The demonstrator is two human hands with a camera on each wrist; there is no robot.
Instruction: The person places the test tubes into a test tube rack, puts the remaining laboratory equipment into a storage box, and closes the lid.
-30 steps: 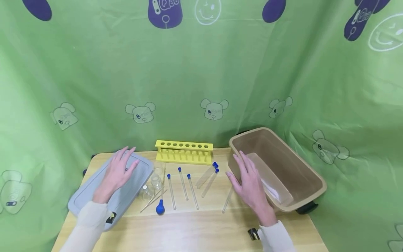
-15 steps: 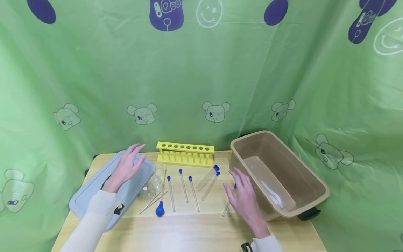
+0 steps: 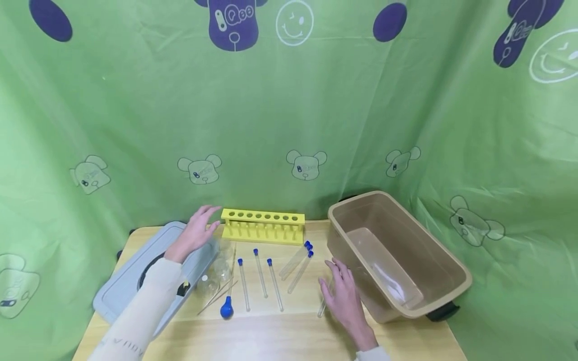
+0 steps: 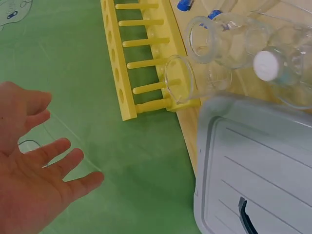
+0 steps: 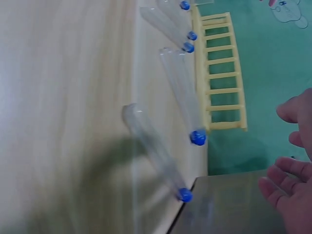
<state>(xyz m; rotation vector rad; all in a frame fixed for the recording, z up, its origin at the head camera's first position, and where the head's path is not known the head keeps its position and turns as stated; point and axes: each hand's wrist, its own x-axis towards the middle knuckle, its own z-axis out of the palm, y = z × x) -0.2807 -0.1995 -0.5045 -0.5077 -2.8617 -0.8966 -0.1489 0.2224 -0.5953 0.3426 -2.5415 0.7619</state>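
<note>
My left hand [image 3: 194,233] hovers over the far end of a grey-blue lid [image 3: 122,286], its fingers extended toward the left end of a yellow test tube rack [image 3: 263,216]. Nothing is in it. My right hand [image 3: 346,303] hangs in the air left of a brown bin, fingers loosely bent and holding nothing. Partly hidden beneath it lies a test tube [image 3: 321,308], whose blue stopper [image 5: 185,195] shows in the right wrist view. Several more blue-stoppered test tubes [image 3: 274,286] lie on the table in front of the rack.
The brown bin [image 3: 433,230] stands at the right with a clear bag [image 3: 388,281] inside. Clear glassware, including a white-capped bottle [image 4: 268,66] and a glass beaker [image 4: 179,80], sits beside the lid. A blue-bulbed dropper [image 3: 227,308] and thin sticks [image 3: 209,303] lie nearby.
My left hand has moved right and away from me, from over the lid toward the rack. My right hand has drawn back from the bin's rim, down and slightly left.
</note>
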